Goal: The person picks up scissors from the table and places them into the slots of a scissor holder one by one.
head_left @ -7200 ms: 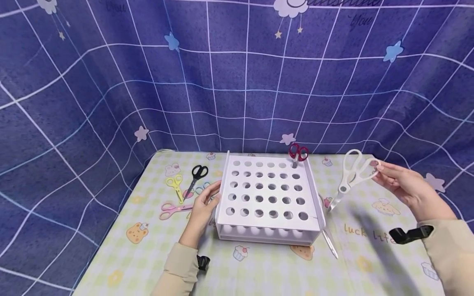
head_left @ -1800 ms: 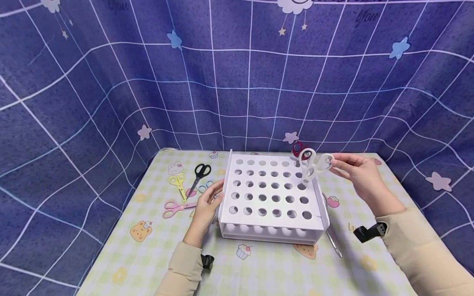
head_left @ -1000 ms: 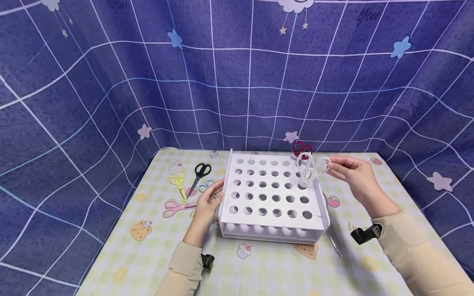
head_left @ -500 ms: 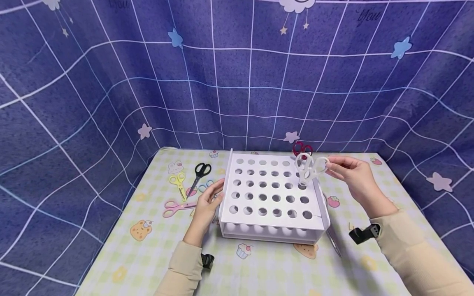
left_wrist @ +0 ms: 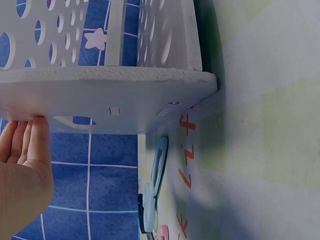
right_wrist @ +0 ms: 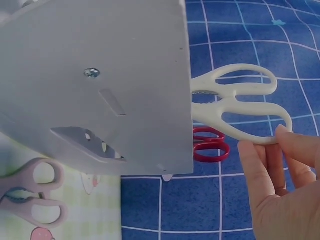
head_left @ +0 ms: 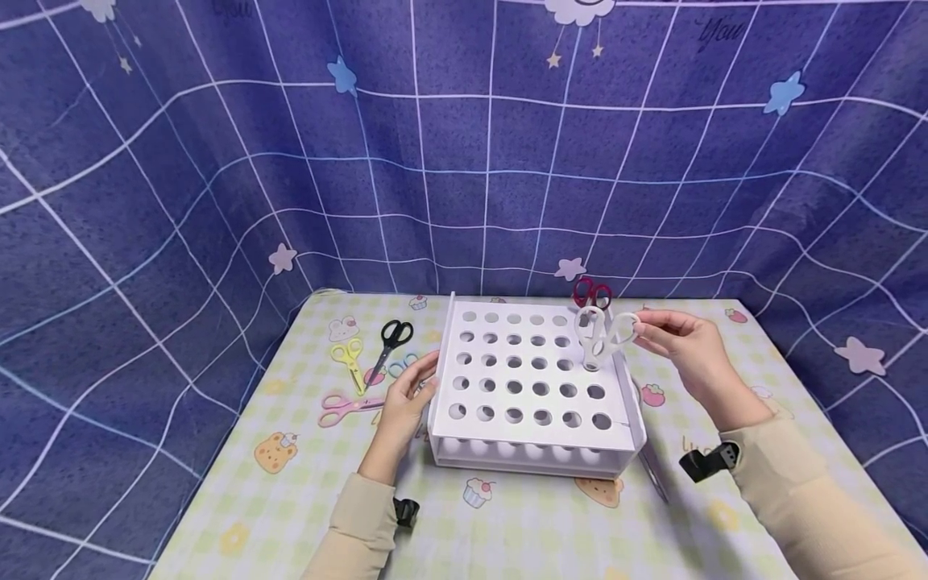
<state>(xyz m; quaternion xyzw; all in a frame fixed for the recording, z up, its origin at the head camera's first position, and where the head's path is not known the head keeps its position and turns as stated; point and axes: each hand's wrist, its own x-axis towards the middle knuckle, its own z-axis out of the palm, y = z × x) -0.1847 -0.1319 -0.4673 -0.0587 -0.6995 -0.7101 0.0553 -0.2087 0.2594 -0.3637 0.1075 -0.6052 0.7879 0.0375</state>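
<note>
A white rack [head_left: 527, 372] with rows of round holes stands mid-table. My left hand [head_left: 404, 403] touches its left side panel; in the left wrist view my fingertips [left_wrist: 39, 125] rest against that panel. My right hand [head_left: 689, 346] pinches one handle loop of white-handled scissors [right_wrist: 227, 106] between thumb and fingers. These scissors point downward at the third hole from the back in the rightmost column, their pivot right at the rack top and their blades hidden below it. Red-handled scissors [head_left: 592, 300] stand in the back right corner hole, behind the white handles.
Black scissors [head_left: 390, 346], yellow scissors [head_left: 351, 362], pink scissors [head_left: 341, 409] and light blue scissors [left_wrist: 150, 200] lie left of the rack. Another pair of scissors [right_wrist: 37, 192] lies against its right side, blades [head_left: 655, 475] toward the front. A blue grid curtain [head_left: 464, 145] hangs behind.
My right hand has brought the white scissors leftward from beside the rack to over its right column. Over the last second they have sunk slightly lower. My left hand stays at the rack's side.
</note>
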